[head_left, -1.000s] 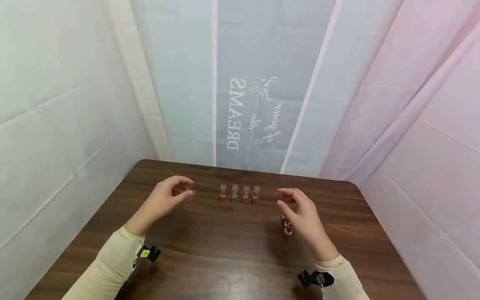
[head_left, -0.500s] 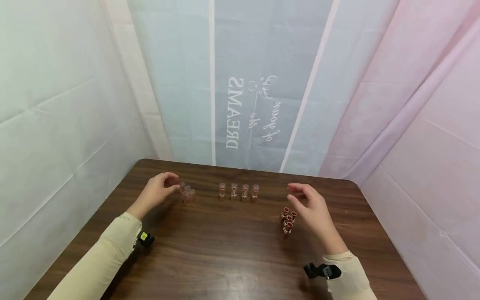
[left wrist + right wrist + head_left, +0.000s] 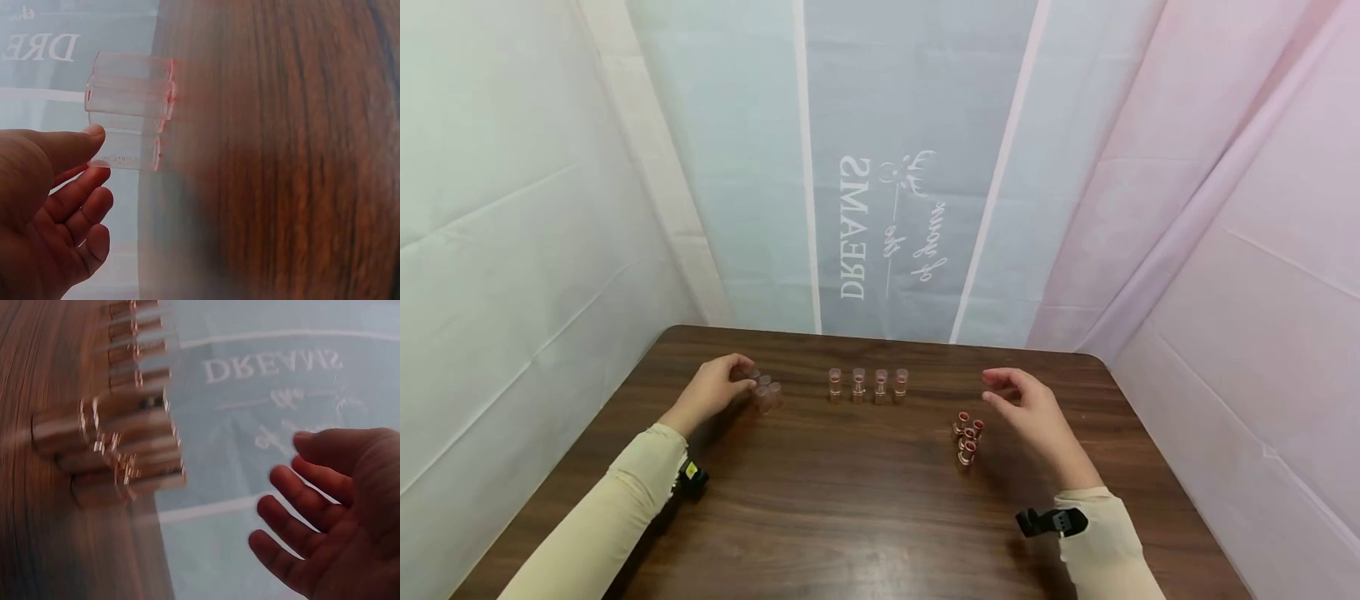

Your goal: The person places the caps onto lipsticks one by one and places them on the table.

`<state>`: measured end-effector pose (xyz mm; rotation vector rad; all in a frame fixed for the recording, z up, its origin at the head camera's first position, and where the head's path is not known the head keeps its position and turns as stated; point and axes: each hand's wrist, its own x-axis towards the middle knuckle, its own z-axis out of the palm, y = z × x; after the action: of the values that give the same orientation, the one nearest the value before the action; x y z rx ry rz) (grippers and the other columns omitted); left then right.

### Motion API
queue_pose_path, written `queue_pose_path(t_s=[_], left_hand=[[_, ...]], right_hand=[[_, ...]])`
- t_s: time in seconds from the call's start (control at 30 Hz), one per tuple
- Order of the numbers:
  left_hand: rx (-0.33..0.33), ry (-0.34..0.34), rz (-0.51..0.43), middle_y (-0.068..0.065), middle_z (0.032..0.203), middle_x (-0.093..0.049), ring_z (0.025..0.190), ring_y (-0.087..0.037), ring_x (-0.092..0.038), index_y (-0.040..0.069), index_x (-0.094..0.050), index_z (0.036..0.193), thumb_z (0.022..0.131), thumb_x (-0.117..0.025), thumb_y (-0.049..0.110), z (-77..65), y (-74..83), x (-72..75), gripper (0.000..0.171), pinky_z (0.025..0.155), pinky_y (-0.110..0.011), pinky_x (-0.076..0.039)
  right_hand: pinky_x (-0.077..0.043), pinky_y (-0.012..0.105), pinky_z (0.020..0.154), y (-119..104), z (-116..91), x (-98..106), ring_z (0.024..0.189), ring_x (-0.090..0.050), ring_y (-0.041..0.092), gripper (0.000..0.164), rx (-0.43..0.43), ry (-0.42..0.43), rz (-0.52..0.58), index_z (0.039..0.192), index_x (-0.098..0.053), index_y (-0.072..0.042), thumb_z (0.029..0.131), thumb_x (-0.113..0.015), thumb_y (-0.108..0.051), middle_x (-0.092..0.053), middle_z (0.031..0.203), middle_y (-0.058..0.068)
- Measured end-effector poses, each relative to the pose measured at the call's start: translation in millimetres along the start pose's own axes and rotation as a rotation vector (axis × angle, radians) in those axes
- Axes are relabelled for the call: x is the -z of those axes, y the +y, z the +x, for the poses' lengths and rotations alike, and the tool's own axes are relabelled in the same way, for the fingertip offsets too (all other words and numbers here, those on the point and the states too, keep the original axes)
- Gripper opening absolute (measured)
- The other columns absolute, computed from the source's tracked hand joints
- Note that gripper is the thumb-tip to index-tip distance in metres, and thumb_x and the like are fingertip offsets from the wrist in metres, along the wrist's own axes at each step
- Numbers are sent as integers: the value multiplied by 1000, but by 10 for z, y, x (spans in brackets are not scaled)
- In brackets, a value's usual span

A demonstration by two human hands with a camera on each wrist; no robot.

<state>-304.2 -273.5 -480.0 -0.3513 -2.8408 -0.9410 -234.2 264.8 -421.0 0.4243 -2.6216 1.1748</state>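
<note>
My left hand (image 3: 709, 390) reaches a cluster of several clear lipstick caps (image 3: 767, 398) standing at the left of the table. In the left wrist view its thumb and forefinger pinch the top of the nearest clear cap (image 3: 128, 151). The right hand (image 3: 1033, 412) hovers with parted, bent fingers and nothing between them. Left of and below that hand, several uncapped lipsticks (image 3: 967, 450) with red tips stand close together. They show as blurred, shiny gold tubes (image 3: 131, 459) in the right wrist view, apart from the fingers.
Several lipsticks (image 3: 880, 387) under clear caps stand in a row near the back middle of the brown wooden table (image 3: 850, 500). Behind the table's back edge hangs a printed cloth (image 3: 887, 83), with pale cloth walls on both sides.
My left hand drew back from the clear caps to their left side, then closed on one of them. The right hand moved right, away from the uncapped lipsticks. The view shifted slightly.
</note>
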Motion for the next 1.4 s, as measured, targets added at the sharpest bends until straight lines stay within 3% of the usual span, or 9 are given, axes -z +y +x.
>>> queue_pose_path(t_s=[0.37, 0.73, 1.13, 1.4], left_hand=[[21, 15, 0, -10, 105, -72, 97, -26, -66, 5, -68, 116, 97, -72, 18, -23, 17, -40, 23, 87, -47, -53], [36, 8, -5, -10, 105, -71, 96, -25, -65, 4, -68, 116, 98, -72, 20, -25, -39, -107, 24, 86, -46, -53], [28, 90, -3, -10, 102, -71, 93, -25, -64, 6, -69, 112, 98, -72, 22, -105, 33, 113, 21, 80, -41, -51], [-6, 118, -24, -9, 103, -72, 96, -25, -66, 7, -68, 114, 97, -73, 22, -139, 273, 262, 23, 83, -43, -52]], right_hand=[[-56, 34, 84, 396, -25, -38, 101, -68, 25, 35, -101, -263, 41, 129, -66, -6, 95, -73, -13, -68, 126, 17], [-54, 29, 84, 662, -42, -134, 107, -66, 29, 36, -46, -470, 49, 120, -68, -5, 87, -82, -15, -71, 112, 7], [-51, 28, 80, 722, -24, -237, 94, -64, 19, 31, -18, -466, -4, 109, -70, -11, 83, -86, -18, -69, 99, 0], [-51, 28, 78, 721, -45, -280, 92, -63, 21, 25, -39, -427, 3, 102, -71, -12, 83, -86, -17, -69, 97, 0]])
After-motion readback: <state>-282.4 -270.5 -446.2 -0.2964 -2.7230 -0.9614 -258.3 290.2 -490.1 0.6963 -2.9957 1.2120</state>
